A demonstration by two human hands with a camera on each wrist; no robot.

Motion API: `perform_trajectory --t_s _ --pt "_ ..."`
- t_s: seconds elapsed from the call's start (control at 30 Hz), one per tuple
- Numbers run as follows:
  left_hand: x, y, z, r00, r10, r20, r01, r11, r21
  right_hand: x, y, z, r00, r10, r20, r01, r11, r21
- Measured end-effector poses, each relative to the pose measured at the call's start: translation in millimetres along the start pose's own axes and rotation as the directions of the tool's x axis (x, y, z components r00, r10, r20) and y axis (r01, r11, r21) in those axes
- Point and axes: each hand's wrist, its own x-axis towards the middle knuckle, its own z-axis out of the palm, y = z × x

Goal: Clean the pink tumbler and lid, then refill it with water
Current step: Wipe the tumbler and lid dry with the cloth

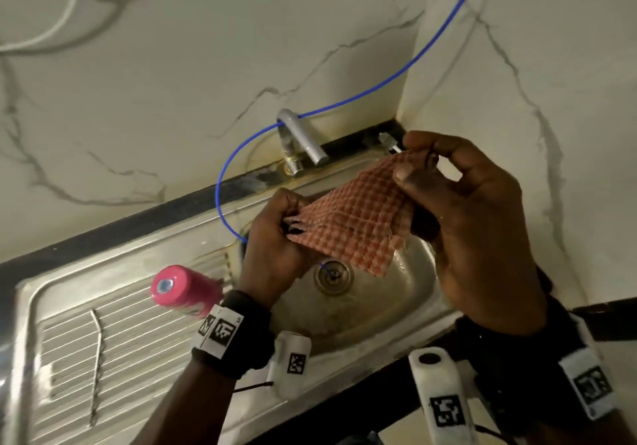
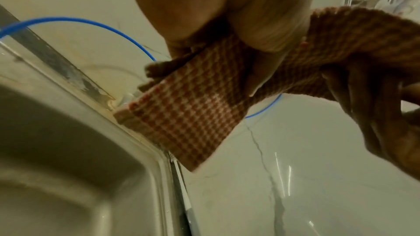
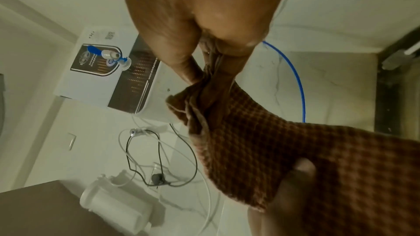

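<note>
Pink tumbler [image 1: 188,291] low on the left, standing on the ribbed drainboard [image 1: 103,334]. Middle of the frame: checked cloth [image 1: 348,217] stretched over the sink [image 1: 396,293], pinched tight by left hand [image 1: 272,241] and right hand [image 1: 472,224]. Tap [image 1: 303,141] and blue tube [image 1: 396,75] higher up.

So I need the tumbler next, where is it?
In the head view, the pink tumbler stands on the ribbed drainboard, left of the sink basin, beside the left hand.
</note>
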Motion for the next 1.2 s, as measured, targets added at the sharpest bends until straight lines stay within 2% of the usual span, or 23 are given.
perform_trajectory --t_s 0.07,0.17,0.23,0.3,0.4,0.53,0.67,0.73,0.77,0.8,0.87,0.9,0.97,1.07,1.2 --pt "-6 2 -9 0.992 -0.125 -0.012 0.12 0.977 -0.177 -6 5 8 0.999 0.033 0.019 -0.032 0.999 -0.02" --pt "-17 15 -19 0.919 -0.394 0.006 0.34 0.784 -0.52 -20 28 12 0.994 0.111 0.005 -0.111 0.993 -0.026" --pt "-23 17 -26 0.877 -0.478 0.035 0.39 0.669 -0.633 -34 51 11 0.975 0.22 -0.027 -0.22 0.975 -0.004" --pt "-30 18 -33 0.857 -0.512 0.052 0.406 0.611 -0.679 -47 73 10 0.938 0.344 -0.041 -0.343 0.938 0.046" --pt "-41 19 -41 0.852 -0.515 0.094 0.407 0.536 -0.74 -65 95 11 0.872 0.487 0.037 -0.489 0.868 0.083" --pt "-60 26 -44 0.861 -0.491 0.135 0.407 0.505 -0.761 -81 116 17 0.814 0.579 0.052 -0.58 0.806 0.116" --pt "-71 26 -44 0.884 -0.444 0.146 0.384 0.51 -0.77 -90 124 29 0.79 0.579 0.203 -0.61 0.709 0.354" --pt "-74 20 -49 0.889 -0.436 0.141 0.379 0.527 -0.761 -95 125 38 0.776 0.594 0.211 -0.605 0.607 0.515" --pt "-75 15 -52 0.89 -0.44 0.12 0.38 0.57 -0.729 -97 127 42 0.772 0.598 0.214 -0.605 0.589 0.535" --pt "-77 10 -55 0.897 -0.436 0.072 0.371 0.653 -0.661 -98 130 47 0.775 0.594 0.217 -0.61 0.611 0.504" --pt "-83 -1 -65 0.932 -0.362 -0.015 0.324 0.853 -0.408 -99 135 52 0.784 0.596 0.17 -0.611 0.696 0.376" --pt "-87 -5 -72 0.948 -0.317 -0.019 0.299 0.91 -0.287 -99 138 51 0.792 0.589 0.159 -0.604 0.719 0.345" --pt "-96 -7 -86 0.955 -0.291 0.062 0.297 0.944 -0.14 -102 138 47 0.794 0.585 0.167 -0.6 0.707 0.374" --pt "-110 -3 -99 0.936 -0.299 0.187 0.326 0.936 -0.132 -103 135 40 0.773 0.599 0.21 -0.629 0.678 0.38" --pt "-114 -5 -96 0.987 -0.159 0.03 0.161 0.982 -0.099 -105 140 45 0.762 0.611 0.215 -0.646 0.695 0.316"
